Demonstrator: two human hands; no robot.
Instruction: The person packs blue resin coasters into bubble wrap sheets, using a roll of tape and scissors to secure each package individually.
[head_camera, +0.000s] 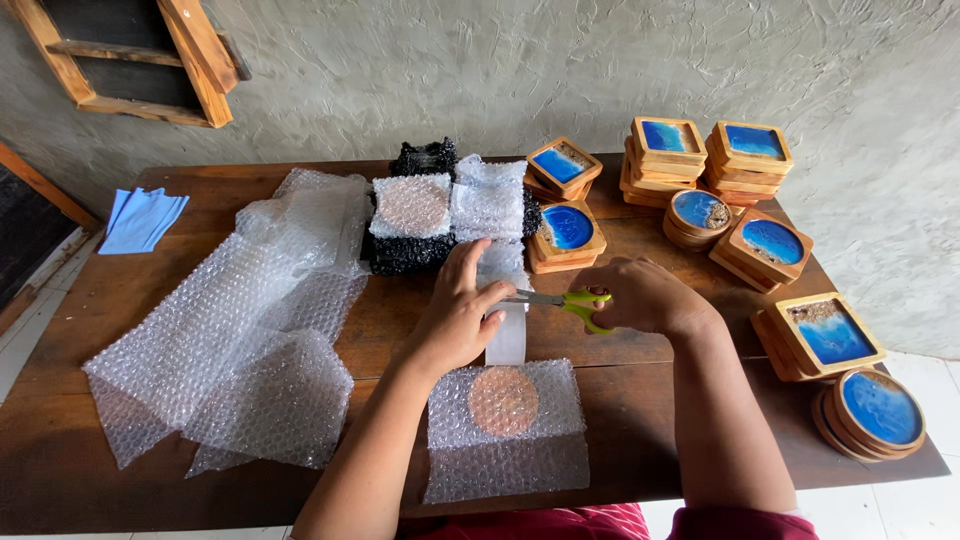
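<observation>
Nearest me lies a round wooden coaster wrapped in clear bubble wrap (505, 403). Above it my left hand (458, 318) pinches a limp, sticky-looking strip of clear tape (507, 335); my right hand (640, 296) grips yellow-handled scissors (560, 300), blades across it. I judge it light and clingy, best held taut by its edge.

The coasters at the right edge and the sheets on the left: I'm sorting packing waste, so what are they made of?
Coasters: seemingly wood frames, from the tan grain, with glossy blue inlay, perhaps resin. Sheets: clear plastic bubble wrap, shown by the rows of bubbles.
</observation>
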